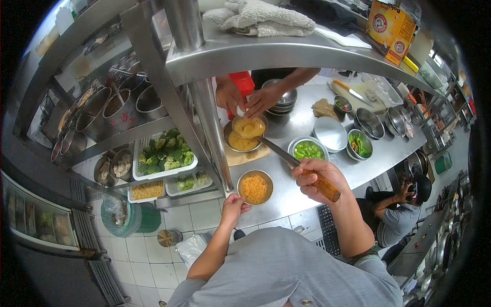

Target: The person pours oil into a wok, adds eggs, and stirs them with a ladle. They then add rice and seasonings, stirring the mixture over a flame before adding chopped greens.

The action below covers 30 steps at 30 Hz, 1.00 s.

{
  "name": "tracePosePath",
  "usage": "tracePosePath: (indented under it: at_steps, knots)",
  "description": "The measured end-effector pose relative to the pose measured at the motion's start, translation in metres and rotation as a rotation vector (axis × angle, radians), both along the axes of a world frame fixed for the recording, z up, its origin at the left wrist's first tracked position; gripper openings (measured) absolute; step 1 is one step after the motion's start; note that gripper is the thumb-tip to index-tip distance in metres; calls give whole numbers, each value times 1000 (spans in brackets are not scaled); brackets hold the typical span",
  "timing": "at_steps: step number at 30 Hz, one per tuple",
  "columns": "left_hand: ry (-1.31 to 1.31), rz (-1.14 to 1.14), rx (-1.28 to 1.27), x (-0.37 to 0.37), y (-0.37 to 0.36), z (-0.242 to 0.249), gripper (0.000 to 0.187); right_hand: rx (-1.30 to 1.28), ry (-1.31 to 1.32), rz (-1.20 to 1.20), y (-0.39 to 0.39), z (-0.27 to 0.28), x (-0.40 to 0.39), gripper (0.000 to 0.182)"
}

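My right hand [318,180] is wrapped round the wooden grip of a long-handled ladle [279,150]. The ladle's round head, with yellow liquid in it that looks like egg, is over a metal bowl [225,134] of the same yellow liquid. With my left hand [235,209] I pinch the rim of a small metal bowl [271,188] of orange shreds [254,188], on the near edge of the steel counter. Another person's hands [261,100] are just above the ladle head, holding a small white thing, possibly an egg.
Bowls of chopped green vegetable [308,150] and mixed peppers [360,145] are to the right, near a white bowl [329,134]. A knife [352,92] lies farther back. A steel post [209,128] and overhead shelf [286,52] frame the counter. Broccoli [166,153] fills a left-hand basket.
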<state>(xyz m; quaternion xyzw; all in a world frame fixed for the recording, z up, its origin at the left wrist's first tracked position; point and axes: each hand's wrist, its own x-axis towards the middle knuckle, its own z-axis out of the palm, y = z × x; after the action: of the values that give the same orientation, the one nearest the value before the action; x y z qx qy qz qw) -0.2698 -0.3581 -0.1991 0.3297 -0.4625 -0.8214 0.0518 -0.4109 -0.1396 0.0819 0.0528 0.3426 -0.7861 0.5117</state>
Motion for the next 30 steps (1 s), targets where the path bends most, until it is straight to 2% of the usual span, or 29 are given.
tracePosePath:
  at_steps: [24, 30]
  knots:
    - [18, 12, -3, 2, 3, -6, 15, 4, -38, 12, 6, -6, 2, 1]
    - [8, -17, -26, 3, 2, -5, 10, 2, -35, -5, 8, -5, 3, 6]
